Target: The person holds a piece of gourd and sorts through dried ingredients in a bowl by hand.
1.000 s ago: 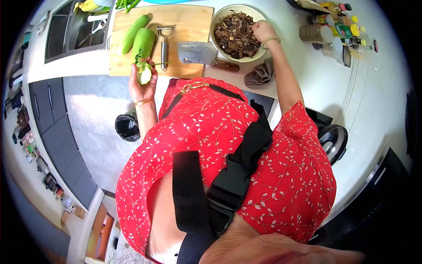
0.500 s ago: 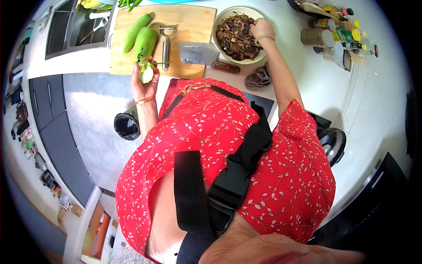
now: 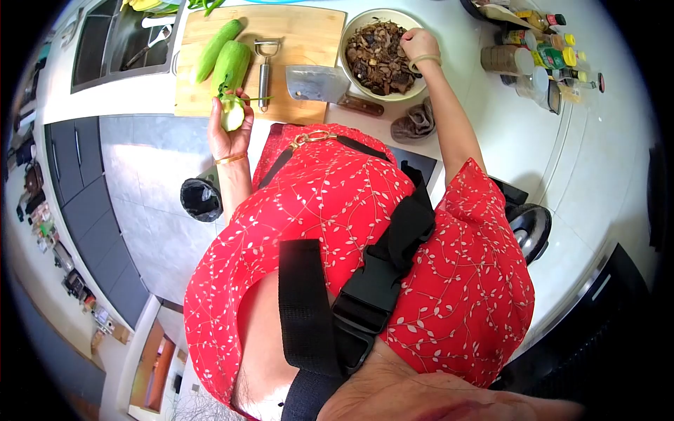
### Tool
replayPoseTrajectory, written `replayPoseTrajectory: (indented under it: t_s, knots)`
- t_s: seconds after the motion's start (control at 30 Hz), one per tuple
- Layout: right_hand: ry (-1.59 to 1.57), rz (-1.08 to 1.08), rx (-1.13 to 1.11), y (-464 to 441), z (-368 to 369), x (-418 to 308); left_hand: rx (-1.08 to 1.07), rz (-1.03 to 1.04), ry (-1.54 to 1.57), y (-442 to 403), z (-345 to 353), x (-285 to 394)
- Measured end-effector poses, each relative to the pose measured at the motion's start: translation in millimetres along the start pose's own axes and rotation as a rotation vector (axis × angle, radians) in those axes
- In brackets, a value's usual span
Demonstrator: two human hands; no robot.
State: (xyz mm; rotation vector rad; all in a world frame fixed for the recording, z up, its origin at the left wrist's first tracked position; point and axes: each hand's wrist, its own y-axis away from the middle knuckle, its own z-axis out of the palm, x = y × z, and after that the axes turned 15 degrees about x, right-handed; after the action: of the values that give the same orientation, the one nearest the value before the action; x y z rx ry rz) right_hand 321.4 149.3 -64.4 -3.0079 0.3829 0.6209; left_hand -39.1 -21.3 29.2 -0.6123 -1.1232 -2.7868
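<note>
A person's left hand (image 3: 230, 135) holds a cut gourd piece (image 3: 232, 116) between curled fingers beside the cutting board (image 3: 305, 35). Bent right-hand (image 3: 420, 45) fingers reach over brown pieces (image 3: 379, 59) in a bowl (image 3: 344, 64), their grip unclear.

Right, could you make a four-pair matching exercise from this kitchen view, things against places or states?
1. Cleaver
2. Peeler
3. Left hand
4. Right hand

A. At the bowl
B. Blade on the board, handle past its edge
C. Holding a cut green piece
D. Between the green gourds and the blade

Pairs: 1-B, 2-D, 3-C, 4-A
</note>
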Motion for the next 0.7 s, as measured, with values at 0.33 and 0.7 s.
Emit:
replayPoseTrajectory:
  t_s: [0.33,0.7]
  knots:
    - [-0.320,0.100,-0.112,12,-36,12,0.032,0.017,-0.014,-2,-3,0]
    - [-1.580,0.399,-0.811,24,-53,16,0.016,0.006,-0.009,-2,-2,0]
